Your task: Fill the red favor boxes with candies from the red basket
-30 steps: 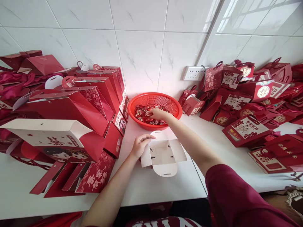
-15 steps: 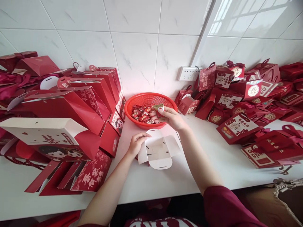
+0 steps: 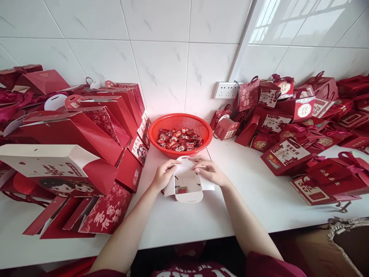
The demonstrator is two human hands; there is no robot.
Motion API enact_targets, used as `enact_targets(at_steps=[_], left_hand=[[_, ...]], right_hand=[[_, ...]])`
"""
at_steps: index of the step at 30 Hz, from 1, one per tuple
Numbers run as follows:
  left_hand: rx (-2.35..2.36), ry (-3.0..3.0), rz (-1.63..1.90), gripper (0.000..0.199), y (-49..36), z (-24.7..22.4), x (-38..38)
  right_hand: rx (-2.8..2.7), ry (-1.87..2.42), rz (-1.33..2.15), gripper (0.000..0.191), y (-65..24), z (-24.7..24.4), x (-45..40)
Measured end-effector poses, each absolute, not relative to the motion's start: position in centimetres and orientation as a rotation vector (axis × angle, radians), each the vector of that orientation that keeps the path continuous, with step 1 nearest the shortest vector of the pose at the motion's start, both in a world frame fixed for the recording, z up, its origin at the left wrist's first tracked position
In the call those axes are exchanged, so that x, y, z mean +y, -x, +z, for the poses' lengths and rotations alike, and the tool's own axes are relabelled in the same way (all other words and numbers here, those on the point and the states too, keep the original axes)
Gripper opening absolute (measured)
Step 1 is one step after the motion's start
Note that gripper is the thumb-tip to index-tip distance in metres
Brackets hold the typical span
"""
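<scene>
An opened box with a white inside (image 3: pixel 188 197) lies on the white table, its flaps spread. One small green and red packet (image 3: pixel 181 189) rests inside, near the lower left corner. My left hand (image 3: pixel 165 174) is closed on the box's upper left flap edge, thumb and fingers together. At the upper right, my right hand (image 3: pixel 210 171) touches the box with its fingers bent over the opening; whether its fingertips hold anything is hard to tell. Just behind the box stands a red plastic basket (image 3: pixel 152 132) holding many wrapped red candies (image 3: pixel 180 140).
Red open boxes (image 3: pixel 103 130) are stacked at the left, one white-sided box (image 3: pixel 49 157) in front. Many finished-looking red gift boxes (image 3: pixel 291 154) pile up at the right. A power socket (image 3: pixel 226 90) sits on the tiled wall. A cardboard carton (image 3: pixel 317 250) is at the lower right.
My right hand has moved down from the basket to the box. The green packet it held now lies inside. The left hand stays at the box's left flap.
</scene>
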State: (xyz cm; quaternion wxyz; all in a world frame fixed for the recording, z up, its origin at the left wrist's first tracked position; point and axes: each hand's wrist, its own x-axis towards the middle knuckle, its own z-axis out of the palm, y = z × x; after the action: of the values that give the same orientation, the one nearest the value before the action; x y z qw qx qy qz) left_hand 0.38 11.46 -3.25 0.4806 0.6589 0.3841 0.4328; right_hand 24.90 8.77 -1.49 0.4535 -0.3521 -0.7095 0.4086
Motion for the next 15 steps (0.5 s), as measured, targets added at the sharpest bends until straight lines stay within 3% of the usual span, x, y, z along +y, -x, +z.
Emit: enact_targets(at_steps=[4,9,15], left_hand=[[0.997,-1.859,0.992,0.028,-0.7,-2.2,11.0],[1.106,-2.279,1.047,0.026,-0.5,0.4,10.8],[1.371,-2.249,1.177,0.023,-0.6,5.0,17.0]], right_hand=[[-1.744,0.968,0.893,0.024,-25.5,-3.1,8.7],[-1.841,0.945,0.994,0.025,-25.5,-3.0,8.6],[-1.863,1.023,0.918,0.02,-25.3,-3.0,8.3]])
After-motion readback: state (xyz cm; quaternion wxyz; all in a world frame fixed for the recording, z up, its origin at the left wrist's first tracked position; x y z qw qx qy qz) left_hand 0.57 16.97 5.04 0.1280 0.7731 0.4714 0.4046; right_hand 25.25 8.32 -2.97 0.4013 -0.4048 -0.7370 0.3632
